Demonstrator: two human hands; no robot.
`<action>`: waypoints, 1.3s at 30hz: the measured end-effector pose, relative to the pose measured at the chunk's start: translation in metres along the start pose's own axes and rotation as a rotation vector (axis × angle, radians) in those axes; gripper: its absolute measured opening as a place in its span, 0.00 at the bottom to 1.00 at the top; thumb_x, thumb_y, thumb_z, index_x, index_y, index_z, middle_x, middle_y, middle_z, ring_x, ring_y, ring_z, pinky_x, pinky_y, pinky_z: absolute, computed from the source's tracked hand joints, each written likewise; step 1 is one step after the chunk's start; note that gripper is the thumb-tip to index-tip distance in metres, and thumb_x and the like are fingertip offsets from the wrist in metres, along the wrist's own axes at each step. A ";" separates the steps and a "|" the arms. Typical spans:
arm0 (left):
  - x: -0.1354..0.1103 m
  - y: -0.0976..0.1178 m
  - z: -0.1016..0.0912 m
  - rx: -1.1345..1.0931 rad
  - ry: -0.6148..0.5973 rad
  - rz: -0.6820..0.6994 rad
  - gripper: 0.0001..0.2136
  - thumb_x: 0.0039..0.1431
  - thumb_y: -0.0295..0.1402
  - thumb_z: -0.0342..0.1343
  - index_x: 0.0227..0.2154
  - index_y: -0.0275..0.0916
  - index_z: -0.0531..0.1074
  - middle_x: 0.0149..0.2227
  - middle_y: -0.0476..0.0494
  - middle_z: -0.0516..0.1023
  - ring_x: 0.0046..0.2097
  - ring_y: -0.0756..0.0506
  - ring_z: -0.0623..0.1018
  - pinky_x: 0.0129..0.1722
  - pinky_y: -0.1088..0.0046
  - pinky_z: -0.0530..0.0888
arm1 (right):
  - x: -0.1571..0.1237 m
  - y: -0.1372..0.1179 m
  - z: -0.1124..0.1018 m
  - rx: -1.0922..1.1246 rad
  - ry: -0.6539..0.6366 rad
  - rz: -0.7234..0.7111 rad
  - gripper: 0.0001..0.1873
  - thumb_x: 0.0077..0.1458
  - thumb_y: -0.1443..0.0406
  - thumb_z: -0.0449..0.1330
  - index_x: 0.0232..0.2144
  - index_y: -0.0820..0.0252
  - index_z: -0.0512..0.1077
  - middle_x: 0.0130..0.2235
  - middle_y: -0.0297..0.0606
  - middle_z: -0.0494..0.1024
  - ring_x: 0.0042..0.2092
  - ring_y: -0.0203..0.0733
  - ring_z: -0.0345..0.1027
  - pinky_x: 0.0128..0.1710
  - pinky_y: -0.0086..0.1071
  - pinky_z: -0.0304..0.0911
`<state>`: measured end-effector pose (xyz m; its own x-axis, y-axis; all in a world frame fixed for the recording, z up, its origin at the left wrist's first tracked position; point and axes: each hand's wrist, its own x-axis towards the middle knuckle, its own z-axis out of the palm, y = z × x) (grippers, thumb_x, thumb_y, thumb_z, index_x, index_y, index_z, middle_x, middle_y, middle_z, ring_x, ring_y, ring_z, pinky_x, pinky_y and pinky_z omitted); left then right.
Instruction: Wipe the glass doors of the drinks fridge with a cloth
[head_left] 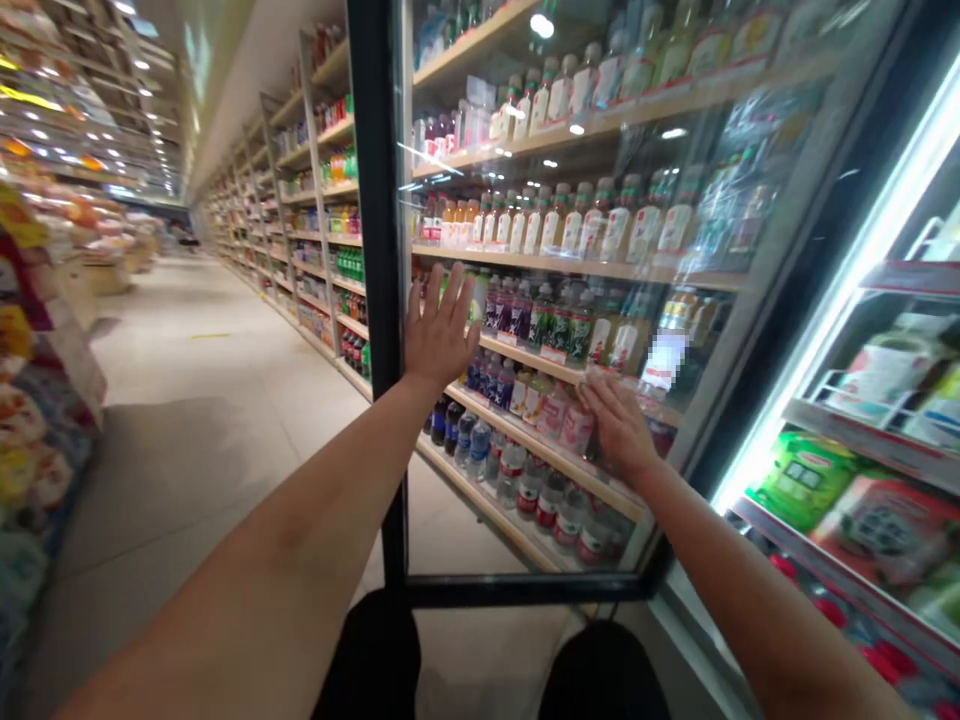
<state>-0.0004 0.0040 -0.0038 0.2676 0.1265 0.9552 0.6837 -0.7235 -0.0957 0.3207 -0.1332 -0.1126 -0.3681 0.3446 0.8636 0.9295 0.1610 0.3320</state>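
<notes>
A glass cooler door [525, 590] with a black frame stands swung open in front of me. My left hand [441, 325] is open, its fingers spread upward and its palm against or very near the glass beside the left frame. Lower and farther right, my right hand [616, 415] has its fingers stretched out flat, at the glass as well. A pale blur lies by its fingertips; whether that is a reflection or a thing under the hand, I cannot tell. Through the glass show shelves with rows of bottles [559, 320], on the far side of the door.
To the right is the lit cooler interior, with a green bag [806, 478], a red bag [885, 525] and bottles on racks. Long shelves [300, 200] run back along the aisle floor [195, 400]. Stacked goods [34, 400] stand at the left. My knees [604, 670] are below the door.
</notes>
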 end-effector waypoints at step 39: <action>0.001 0.011 -0.010 -0.036 -0.150 -0.103 0.32 0.70 0.39 0.45 0.73 0.39 0.46 0.75 0.46 0.45 0.75 0.39 0.38 0.73 0.51 0.33 | 0.056 -0.029 0.025 0.005 0.320 0.261 0.28 0.69 0.67 0.42 0.68 0.57 0.62 0.68 0.45 0.63 0.73 0.52 0.47 0.69 0.59 0.51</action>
<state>0.0005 -0.0103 -0.0014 0.2974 0.2989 0.9068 0.6886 -0.7250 0.0132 0.2722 -0.0959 -0.0833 -0.0932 0.0696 0.9932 0.9902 0.1109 0.0851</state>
